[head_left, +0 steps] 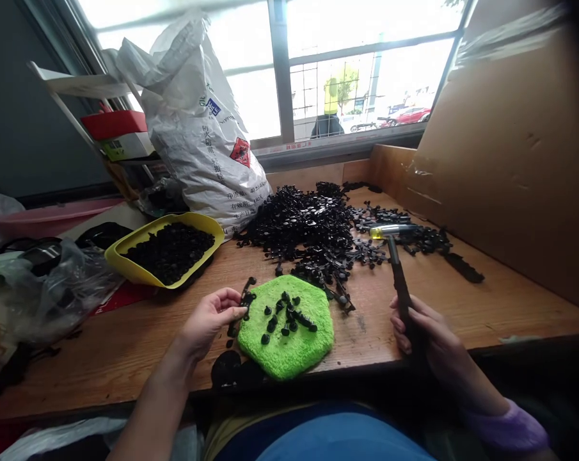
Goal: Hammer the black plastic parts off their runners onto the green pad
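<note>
My left hand [215, 320] pinches a small strip of black plastic parts [247, 301] at the left edge of a bright green, fuzzy six-sided pad [313, 346]. Several loose black mushroom-headed pieces [289, 314] lie on the middle of the pad. On the right, my right hand [423, 326] is wrapped around the dark handle of a hammer [393, 250], raised upright. Its head is metal with a yellow, see-through tip at the left end. A large heap of black plastic parts [308, 221] spreads over the wooden table [375, 333] behind the pad.
A yellow scoop-shaped tray [207, 221] full of black pieces stands at the left. Behind it leans a big white woven sack [198, 128]. A large cardboard sheet [514, 160] borders the right side. Plastic bags [68, 275] clutter the far left; a window lies beyond.
</note>
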Demonstrator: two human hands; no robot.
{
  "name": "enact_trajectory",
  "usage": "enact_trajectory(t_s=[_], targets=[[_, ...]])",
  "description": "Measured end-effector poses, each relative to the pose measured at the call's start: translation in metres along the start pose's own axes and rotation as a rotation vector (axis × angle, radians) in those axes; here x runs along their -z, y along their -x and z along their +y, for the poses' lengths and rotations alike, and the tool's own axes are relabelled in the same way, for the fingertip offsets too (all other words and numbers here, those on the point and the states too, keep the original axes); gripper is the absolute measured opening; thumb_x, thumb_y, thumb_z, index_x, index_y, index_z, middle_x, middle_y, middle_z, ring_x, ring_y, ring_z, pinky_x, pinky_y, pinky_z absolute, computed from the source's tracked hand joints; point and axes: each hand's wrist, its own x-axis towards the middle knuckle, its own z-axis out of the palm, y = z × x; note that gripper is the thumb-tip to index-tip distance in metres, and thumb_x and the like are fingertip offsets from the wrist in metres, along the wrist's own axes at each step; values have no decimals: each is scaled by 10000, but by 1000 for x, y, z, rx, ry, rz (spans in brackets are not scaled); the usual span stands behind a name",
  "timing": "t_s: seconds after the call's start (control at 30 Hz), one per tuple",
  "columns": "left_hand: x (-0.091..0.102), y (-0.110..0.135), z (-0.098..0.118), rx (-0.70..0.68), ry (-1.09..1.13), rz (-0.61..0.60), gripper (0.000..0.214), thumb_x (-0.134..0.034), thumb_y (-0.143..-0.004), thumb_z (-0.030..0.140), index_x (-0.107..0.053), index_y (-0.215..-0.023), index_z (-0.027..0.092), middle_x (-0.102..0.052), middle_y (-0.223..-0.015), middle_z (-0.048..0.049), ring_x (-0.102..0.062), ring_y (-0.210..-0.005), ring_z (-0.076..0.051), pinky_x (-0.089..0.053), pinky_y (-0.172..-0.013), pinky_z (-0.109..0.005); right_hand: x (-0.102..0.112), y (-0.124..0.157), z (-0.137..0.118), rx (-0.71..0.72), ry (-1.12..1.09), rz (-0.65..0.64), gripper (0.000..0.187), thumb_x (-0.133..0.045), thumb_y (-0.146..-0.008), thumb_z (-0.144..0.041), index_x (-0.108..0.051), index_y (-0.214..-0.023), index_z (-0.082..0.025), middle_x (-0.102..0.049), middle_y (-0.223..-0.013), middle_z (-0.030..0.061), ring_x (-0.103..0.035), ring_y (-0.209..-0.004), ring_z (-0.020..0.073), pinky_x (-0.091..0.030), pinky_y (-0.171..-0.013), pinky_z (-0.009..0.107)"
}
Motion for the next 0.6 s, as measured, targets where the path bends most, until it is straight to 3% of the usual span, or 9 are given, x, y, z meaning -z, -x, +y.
enact_trajectory(t_s=[0.1,0.23,0.37,0.6], targets=[[-6,17,-5,114,298,31,303,-693,-654,152,-561,-924,190,-632,-799,-2,-572,-608,-88,-463,-547,-189,0,-1,-1,-3,28,-6,134,-454,-846,-310,-509,-923,-214,-458,-615,-23,-420,-433,109,-317,-391,235],[-22,32,-17,201,463,87,285,-659,-676,107,-560,-936,170,-608,-818,1,-558,-592,-67,-491,-558,-188,-2,0,-4,-13,48,-1,128,-444,-853,-311,-513,-900,-214,-447,-605,-24,-413,-425,107,-309,-391,242],[-33,34,-23,220,484,133,243,-648,-677,95,-566,-898,155,-601,-784,13,-550,-576,-55,-499,-555,-176,-4,0,-5,-15,53,5,129,-426,-863,-314,-513,-888,-222,-453,-603,-17,-414,-428,113,-306,-398,255],[-37,34,-19,227,401,120,252,-683,-657,161,-515,-845,166,-616,-705,17,-560,-525,-72,-488,-522,-189,-4,0,-5,-14,79,11,134,-447,-849,-327,-512,-899,-221,-453,-606,-14,-416,-427,118,-306,-397,261]])
